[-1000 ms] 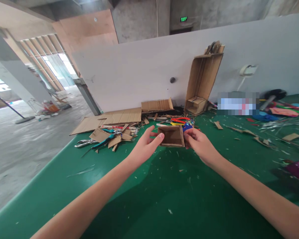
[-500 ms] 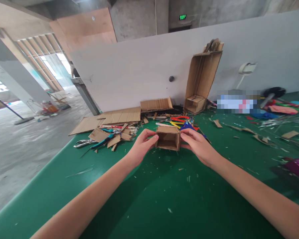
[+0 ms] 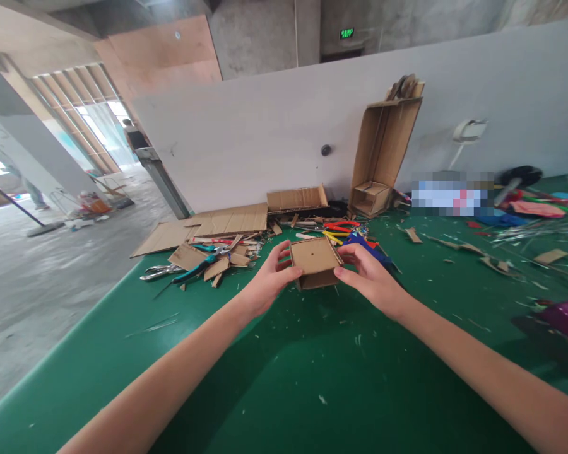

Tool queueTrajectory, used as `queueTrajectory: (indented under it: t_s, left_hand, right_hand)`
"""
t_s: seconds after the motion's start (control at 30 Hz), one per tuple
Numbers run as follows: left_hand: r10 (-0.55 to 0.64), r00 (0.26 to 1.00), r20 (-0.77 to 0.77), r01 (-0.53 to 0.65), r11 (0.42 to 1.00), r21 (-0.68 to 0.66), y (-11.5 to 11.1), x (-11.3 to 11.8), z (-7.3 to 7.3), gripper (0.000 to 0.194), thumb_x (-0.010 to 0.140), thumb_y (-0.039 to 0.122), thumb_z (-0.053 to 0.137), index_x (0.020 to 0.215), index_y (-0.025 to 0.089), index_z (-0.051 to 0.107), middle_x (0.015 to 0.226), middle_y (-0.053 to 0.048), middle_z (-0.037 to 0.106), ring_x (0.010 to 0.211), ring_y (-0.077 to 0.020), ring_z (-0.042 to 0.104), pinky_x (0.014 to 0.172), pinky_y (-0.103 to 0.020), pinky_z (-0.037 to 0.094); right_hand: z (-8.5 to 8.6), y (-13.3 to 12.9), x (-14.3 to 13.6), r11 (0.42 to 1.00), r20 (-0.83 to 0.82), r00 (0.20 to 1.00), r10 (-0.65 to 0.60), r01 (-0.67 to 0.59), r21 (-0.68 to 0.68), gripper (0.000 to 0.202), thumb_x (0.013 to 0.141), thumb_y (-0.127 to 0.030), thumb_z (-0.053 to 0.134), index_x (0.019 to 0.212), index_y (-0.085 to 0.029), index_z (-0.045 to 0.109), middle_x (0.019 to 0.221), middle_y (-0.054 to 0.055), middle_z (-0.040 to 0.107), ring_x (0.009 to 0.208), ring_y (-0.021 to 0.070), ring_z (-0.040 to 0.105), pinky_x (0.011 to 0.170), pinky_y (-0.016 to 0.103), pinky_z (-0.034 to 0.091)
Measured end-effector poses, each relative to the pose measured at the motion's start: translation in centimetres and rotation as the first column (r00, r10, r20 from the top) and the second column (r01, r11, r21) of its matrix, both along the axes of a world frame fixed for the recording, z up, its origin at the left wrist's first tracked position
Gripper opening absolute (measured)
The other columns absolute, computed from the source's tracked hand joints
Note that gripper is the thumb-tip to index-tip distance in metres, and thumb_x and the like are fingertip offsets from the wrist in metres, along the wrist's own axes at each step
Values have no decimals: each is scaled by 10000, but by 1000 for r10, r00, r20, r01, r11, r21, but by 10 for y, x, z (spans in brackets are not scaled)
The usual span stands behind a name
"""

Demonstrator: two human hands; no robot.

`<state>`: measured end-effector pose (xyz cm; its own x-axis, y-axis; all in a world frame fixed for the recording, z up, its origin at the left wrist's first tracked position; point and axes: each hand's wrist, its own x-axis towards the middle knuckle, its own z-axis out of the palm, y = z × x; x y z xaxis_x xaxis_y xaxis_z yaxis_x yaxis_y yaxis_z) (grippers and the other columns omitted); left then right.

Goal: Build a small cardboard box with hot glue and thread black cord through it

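A small brown cardboard box [image 3: 315, 257] is held between my two hands just above the green table. Its top panel, with a small dark hole, tilts toward me, and an open side shows below that panel. My left hand [image 3: 275, 277] grips the left side, thumb at the front edge and fingers behind. On the opposite side, my right hand [image 3: 365, 271] pinches the box with its thumb in front and fingers along the top edge. Just behind the box lie red-handled pliers [image 3: 341, 225] and a yellow handle [image 3: 332, 238].
Cardboard sheets [image 3: 231, 221], teal-handled pliers [image 3: 201, 265] and scraps lie left on the green table [image 3: 284, 391]. A tall cardboard structure [image 3: 383, 151] leans against the white partition [image 3: 246, 139]. A shiny purple object [image 3: 565, 318] sits at right. Two people are partly visible far left.
My hands have tipped the box so its top panel faces me more and its open side shows less. A person has come into view beyond the partition, and another at far left.
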<state>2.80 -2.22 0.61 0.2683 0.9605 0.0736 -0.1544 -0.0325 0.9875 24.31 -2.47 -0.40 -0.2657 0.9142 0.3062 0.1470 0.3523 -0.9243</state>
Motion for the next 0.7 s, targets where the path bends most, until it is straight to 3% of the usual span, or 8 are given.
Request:
queueTrajectory:
  t_s: [0.13,0.27,0.47,0.57,0.7]
  left_hand:
    - [-103,990,-93,114,987,114,-4,-2,2,656,724,292,729,1280,272,382,1377,-113,412,1236,-295,443,932,-430,464]
    - [-122,979,-161,152,971,185,-4,-2,0,674,699,294,763,1238,269,359,1351,-126,405,1211,-296,466,909,-427,484]
    - [-125,969,-213,172,961,217,-5,0,-2,738,653,319,797,1233,261,346,1372,-132,371,1184,-302,489,927,-430,471]
    - [-178,968,-176,208,963,170,-4,-2,1,592,764,394,694,1257,258,396,1358,-117,416,1216,-298,459,958,-429,438]
    - [-148,989,-9,148,987,62,-1,-4,3,365,846,390,589,1169,226,549,1269,-93,520,1222,-280,440,992,-431,395]
  right_hand:
    - [-4,0,2,998,14,1000,18,-19,58,379,769,-402,650,1049,-249,446,1149,93,530,1157,263,508,956,467,480]
    - [-6,0,4,991,72,997,-4,-6,135,459,754,-373,679,1114,-256,418,1205,91,503,1185,259,487,1019,479,433]
    - [-6,1,4,984,75,997,5,-18,180,381,814,-369,622,1118,-256,422,1198,98,506,1153,254,510,982,471,465]
    - [-8,3,3,990,42,998,-38,32,140,366,813,-381,618,1103,-252,434,1173,91,517,1141,255,514,936,469,496]
    - [-9,3,2,984,29,997,-70,65,164,351,795,-363,637,1073,-251,453,1172,86,525,1122,253,522,915,465,501]
